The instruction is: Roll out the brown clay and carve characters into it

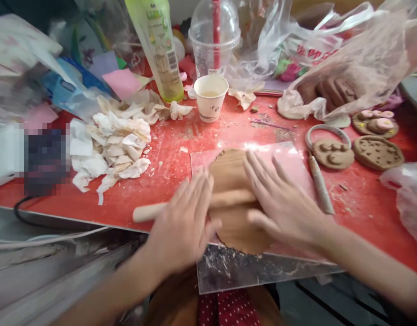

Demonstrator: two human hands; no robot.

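A flat brown slab of clay [229, 170] lies on a clear plastic board [229, 274] that juts past the table's front edge. Across the slab runs a wooden rolling pin [149, 213], its left end sticking out over the red table. My left hand [183, 217] lies flat over the pin at the slab's left side, fingers stretched forward. On the right side my right hand [279, 199] rests over the pin too, fingers spread and thumb apart. Both palms press from above without wrapping round it. The pin's right end is hidden under my right hand.
Right of the board lie a clay-smeared tool [320, 185], a ring [327, 129] and several clay discs [378, 151]. A paper cup [210, 97], a green bottle [157, 50] and a domed plastic cup [213, 40] stand behind. Crumpled tissues [116, 145] lie left; plastic bags [351, 68] right.
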